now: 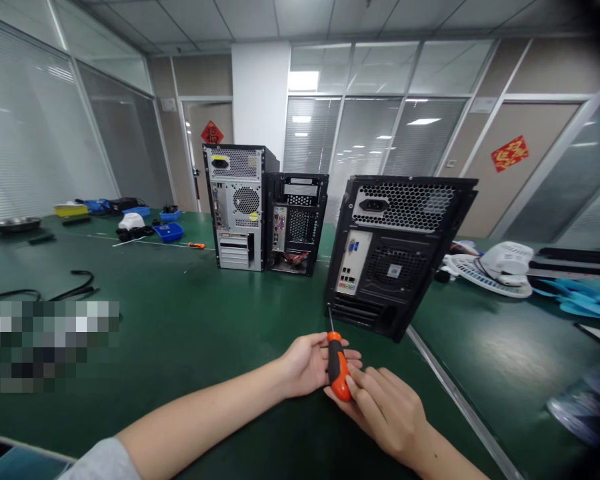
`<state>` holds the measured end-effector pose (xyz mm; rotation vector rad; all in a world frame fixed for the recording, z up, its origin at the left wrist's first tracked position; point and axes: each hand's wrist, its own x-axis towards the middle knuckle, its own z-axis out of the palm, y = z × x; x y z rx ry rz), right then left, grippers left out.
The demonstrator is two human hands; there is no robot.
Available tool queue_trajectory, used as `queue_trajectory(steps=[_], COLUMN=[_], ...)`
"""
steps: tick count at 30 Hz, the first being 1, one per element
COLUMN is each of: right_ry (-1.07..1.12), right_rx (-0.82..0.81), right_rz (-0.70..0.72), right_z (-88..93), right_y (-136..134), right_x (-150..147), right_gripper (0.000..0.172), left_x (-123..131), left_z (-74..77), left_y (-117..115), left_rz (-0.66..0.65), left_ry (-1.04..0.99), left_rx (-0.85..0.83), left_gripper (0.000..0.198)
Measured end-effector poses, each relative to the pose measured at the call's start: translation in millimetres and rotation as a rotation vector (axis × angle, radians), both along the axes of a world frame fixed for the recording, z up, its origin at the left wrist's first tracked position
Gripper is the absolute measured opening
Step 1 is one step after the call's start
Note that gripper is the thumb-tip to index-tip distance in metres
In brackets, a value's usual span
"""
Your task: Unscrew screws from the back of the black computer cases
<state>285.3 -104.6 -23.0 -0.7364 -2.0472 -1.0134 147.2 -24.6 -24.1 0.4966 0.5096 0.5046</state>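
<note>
In the head view, my right hand [387,410] is closed on the lower end of an orange and black screwdriver [339,368]. The shaft points up and away, its tip at the lower left edge of a black computer case [400,247]. Whether the tip sits in a screw is too small to tell. Palm up, my left hand [307,367] lies just left of the handle. Its fingers are stretched out and pass behind the handle; contact with it cannot be made out. The case stands with its rear panel, vents and ports towards me.
Two more computer cases, one silver-backed [237,207] and one black [299,223], stand left of the nearest one. Another orange screwdriver [197,246] and a blue tray [169,232] lie farther left. At right are a white fan part [505,263] and blue fan blades [587,298].
</note>
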Motion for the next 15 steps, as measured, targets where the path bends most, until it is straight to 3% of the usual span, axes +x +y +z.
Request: queue_trajectory(steps=[15], right_ry=[-0.049], right_rx=[-0.057], right_rz=[0.002], right_z=[0.8], right_y=[1.2], right_x=[1.3], right_gripper=[0.017], left_x=[-0.8], left_z=[1.1], left_y=[-4.8], left_rz=[0.104], left_ry=[-0.003], left_rx=[0.088], left_gripper=[0.024])
